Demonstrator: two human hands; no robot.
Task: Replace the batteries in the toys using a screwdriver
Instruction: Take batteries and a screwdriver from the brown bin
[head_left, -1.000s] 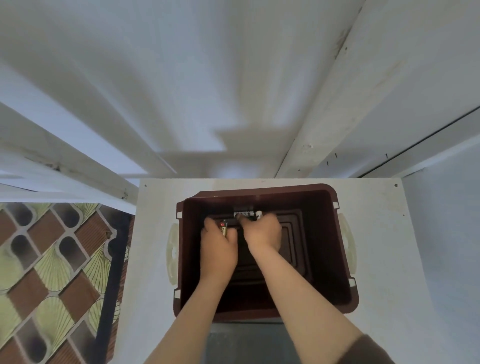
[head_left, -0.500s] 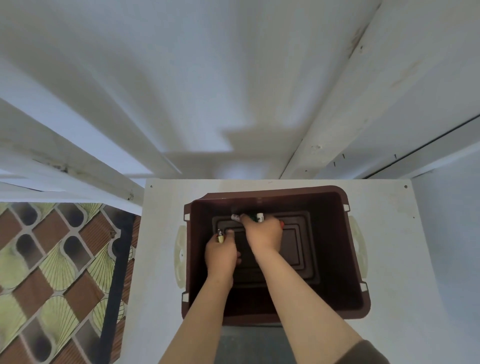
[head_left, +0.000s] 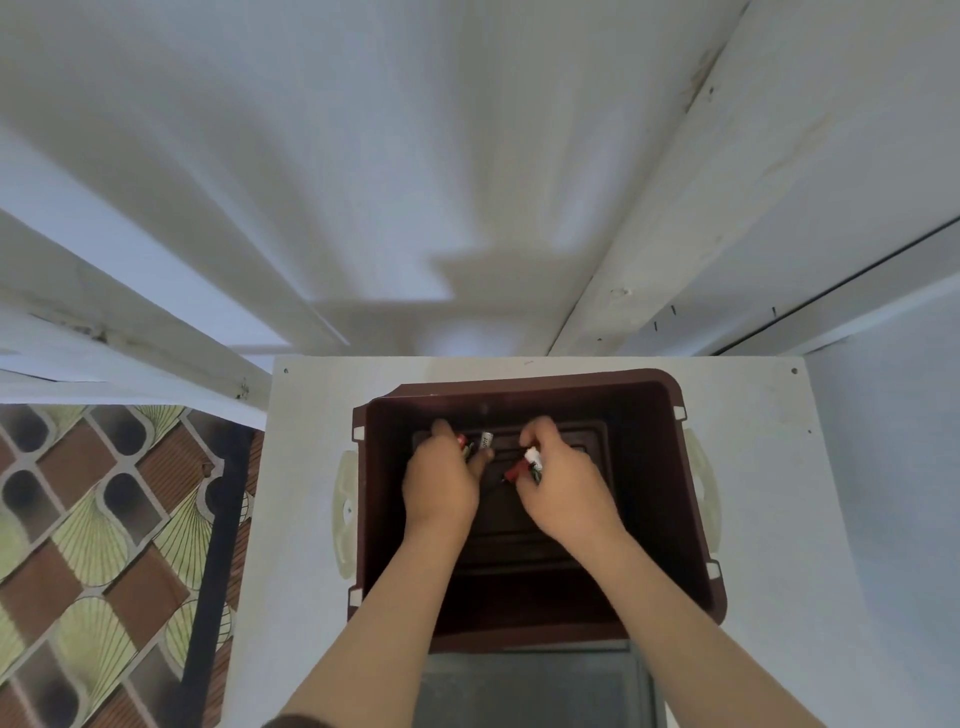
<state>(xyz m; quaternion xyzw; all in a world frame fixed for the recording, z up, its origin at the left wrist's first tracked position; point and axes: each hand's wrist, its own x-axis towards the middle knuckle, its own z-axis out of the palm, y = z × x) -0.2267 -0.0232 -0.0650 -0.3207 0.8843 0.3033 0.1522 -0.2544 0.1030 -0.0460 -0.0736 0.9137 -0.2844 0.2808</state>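
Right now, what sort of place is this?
Likely a home room, not a workshop: patterned floor mat, white panelled woodwork behind, and a maroon plastic bin on a small white table.

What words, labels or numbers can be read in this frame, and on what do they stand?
On the silver battery in the left hand: dark print, too blurred to read.
On the batteries in the right hand: nothing legible.
On the brown bin and white table: none.
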